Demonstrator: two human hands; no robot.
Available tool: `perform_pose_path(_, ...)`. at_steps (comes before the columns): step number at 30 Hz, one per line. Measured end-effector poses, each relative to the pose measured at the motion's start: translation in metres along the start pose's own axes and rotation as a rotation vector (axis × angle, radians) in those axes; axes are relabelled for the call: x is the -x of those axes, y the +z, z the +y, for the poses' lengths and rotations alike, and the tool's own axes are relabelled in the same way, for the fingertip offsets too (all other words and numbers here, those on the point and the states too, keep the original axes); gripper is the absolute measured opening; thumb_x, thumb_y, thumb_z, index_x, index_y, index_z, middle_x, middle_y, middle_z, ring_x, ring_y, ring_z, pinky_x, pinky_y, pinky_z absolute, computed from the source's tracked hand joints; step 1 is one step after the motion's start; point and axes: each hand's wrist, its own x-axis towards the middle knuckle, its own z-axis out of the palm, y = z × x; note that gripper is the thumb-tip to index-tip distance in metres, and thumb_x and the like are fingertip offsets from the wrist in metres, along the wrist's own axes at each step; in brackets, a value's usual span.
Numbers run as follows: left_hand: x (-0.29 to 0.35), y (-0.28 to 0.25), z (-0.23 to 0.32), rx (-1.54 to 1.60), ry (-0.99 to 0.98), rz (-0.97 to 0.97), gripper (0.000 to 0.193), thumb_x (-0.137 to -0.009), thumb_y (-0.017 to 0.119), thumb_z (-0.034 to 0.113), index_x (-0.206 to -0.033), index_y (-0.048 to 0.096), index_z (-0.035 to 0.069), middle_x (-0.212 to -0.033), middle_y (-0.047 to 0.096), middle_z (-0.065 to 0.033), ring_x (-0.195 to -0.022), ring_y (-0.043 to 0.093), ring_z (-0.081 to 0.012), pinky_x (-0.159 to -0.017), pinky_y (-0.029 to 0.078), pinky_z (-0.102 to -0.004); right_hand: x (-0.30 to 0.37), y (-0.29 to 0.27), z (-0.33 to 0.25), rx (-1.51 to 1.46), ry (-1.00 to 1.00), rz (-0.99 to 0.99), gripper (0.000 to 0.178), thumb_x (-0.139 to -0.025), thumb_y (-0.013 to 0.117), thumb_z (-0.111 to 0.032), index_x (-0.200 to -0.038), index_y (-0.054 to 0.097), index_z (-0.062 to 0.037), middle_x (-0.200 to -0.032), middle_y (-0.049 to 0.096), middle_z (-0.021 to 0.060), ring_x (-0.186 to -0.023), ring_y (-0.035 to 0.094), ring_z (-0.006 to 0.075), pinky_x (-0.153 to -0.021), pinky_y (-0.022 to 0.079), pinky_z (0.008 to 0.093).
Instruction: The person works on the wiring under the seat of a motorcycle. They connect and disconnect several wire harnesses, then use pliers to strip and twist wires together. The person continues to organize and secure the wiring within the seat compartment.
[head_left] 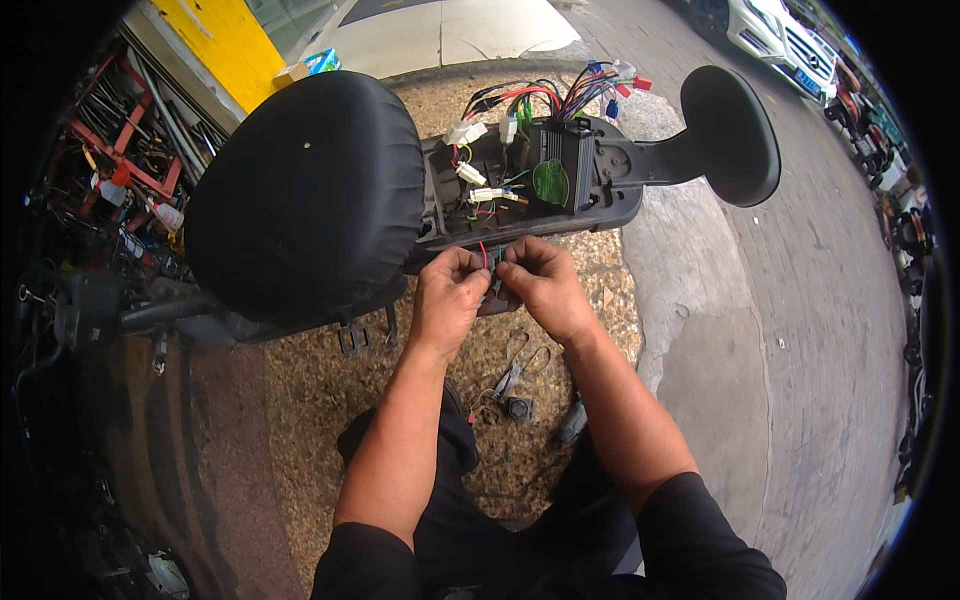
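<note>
My left hand (450, 291) pinches a thin red wire (483, 254) between thumb and finger. Right beside it, my right hand (543, 285) pinches a thin green wire (500, 256). The fingertips almost meet, just on my side of an opened scooter or e-bike body. In its open compartment (602, 212) sits a black finned controller box (566, 165) with a green sticker. White plug connectors (470, 174) lie left of the box, and a bundle of coloured wires (545, 92) spills over the far edge. What lies behind my fingers is hidden.
A black padded seat (305, 200) stands left of the compartment; a black backrest (735, 135) sticks out right. On the speckled ground are scissors (508, 380) and a small black round part (518, 408). A red rack (120, 130) with tools is far left. A white car (780, 40) stands far right.
</note>
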Motion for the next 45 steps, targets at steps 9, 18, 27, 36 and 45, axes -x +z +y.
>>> perform_pose_path(9,-0.001,-0.001,-0.003,-0.021,0.028,0.029,0.004,-0.088,0.06,0.0,-0.086,0.057,0.003,-0.075,0.057,0.0026,-0.063,0.049,-0.0034,-0.052,0.037,-0.0221,0.003,0.002,-0.002,-0.061,0.024,-0.029,0.008,-0.093,0.064,-0.004,-0.087,0.059,-0.0014,-0.075,0.064,0.0031,-0.062,0.06,0.009,-0.052,0.048,0.0239)
perform_pose_path(18,-0.003,0.001,-0.005,-0.121,0.071,0.065,0.006,-0.087,0.062,0.001,-0.084,0.057,0.004,-0.071,0.056,0.004,-0.06,0.047,-0.0023,-0.052,0.036,-0.0215,0.0,-0.007,-0.001,-0.041,0.001,-0.031,0.005,-0.094,0.063,-0.004,-0.095,0.06,-0.001,-0.076,0.063,0.0031,-0.061,0.061,0.0097,-0.052,0.049,0.0249)
perform_pose_path(27,-0.008,0.0,-0.013,-0.147,0.123,0.078,0.01,-0.087,0.066,0.004,-0.08,0.058,0.003,-0.066,0.058,0.0041,-0.058,0.048,-0.0023,-0.051,0.037,-0.0225,-0.021,-0.014,-0.002,0.395,-0.132,0.198,0.03,-0.092,0.065,-0.006,-0.123,0.063,-0.0017,-0.076,0.067,0.0051,-0.06,0.061,0.009,-0.051,0.048,0.0258)
perform_pose_path(36,-0.015,0.007,-0.004,-0.545,0.269,0.231,0.011,-0.083,0.071,0.007,-0.091,0.065,0.001,-0.064,0.066,-0.0052,-0.057,0.061,-0.0112,-0.057,0.049,-0.0311,-0.031,-0.001,0.012,0.769,-0.461,0.37,0.014,-0.087,0.07,-0.008,-0.1,0.072,-0.0011,-0.075,0.073,0.0106,-0.065,0.066,0.0126,-0.064,0.054,0.0307)
perform_pose_path(45,-0.019,-0.001,0.003,-0.803,0.378,0.265,0.015,-0.08,0.07,0.006,-0.095,0.066,0.006,-0.076,0.067,-0.0097,-0.067,0.067,-0.0267,-0.062,0.052,-0.0382,-0.031,0.001,0.008,0.464,-0.316,0.165,0.008,-0.092,0.066,-0.001,-0.099,0.07,0.0003,-0.077,0.07,0.0019,-0.065,0.057,0.0071,-0.06,0.05,0.027)
